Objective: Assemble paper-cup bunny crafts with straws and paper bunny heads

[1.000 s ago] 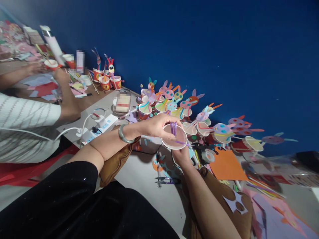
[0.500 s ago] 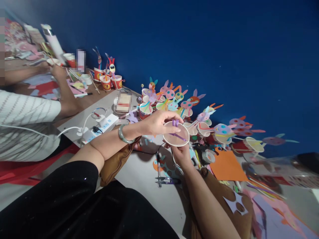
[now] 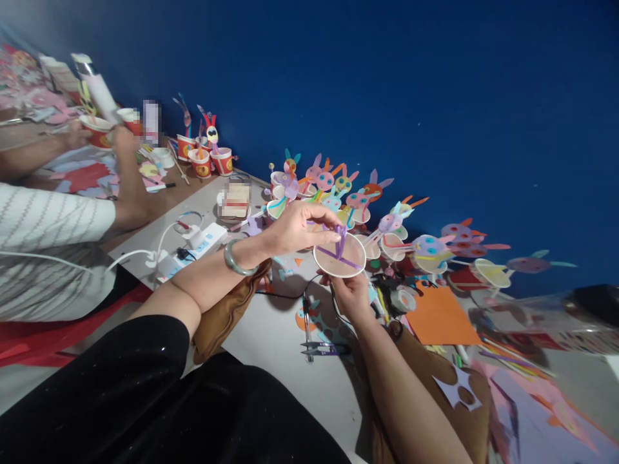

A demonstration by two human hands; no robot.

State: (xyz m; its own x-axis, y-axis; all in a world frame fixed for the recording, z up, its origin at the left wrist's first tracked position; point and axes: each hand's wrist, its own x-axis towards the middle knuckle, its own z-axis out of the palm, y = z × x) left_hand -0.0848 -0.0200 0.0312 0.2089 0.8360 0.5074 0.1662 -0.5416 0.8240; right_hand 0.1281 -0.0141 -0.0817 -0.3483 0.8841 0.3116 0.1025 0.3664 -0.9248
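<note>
In the middle of the head view, a paper cup (image 3: 326,261) is tilted with its round mouth towards me. My right hand (image 3: 353,298) is closed around its underside from below. A narrow purple strip (image 3: 351,263) runs across inside the cup's mouth, and a folded purple piece stands up from it. My left hand (image 3: 302,227), with a bracelet at the wrist, pinches the top of that purple piece between thumb and fingers. Below the cup, small scissors (image 3: 326,349) and a pen (image 3: 306,322) lie on the table beside an orange cut-out face (image 3: 305,318).
Paper cups bearing rabbit-like paper heads (image 3: 358,201) line the blue wall. A power strip (image 3: 203,243) lies left. Orange paper (image 3: 440,316), a brown pouch (image 3: 416,361) and a clear bottle (image 3: 546,322) are right. Far left, another person's hands hold a red cup (image 3: 99,135).
My left hand has lifted slightly, and the purple piece stands taller above the cup's mouth. The other person's red cup shows more clearly, raised between their hands.
</note>
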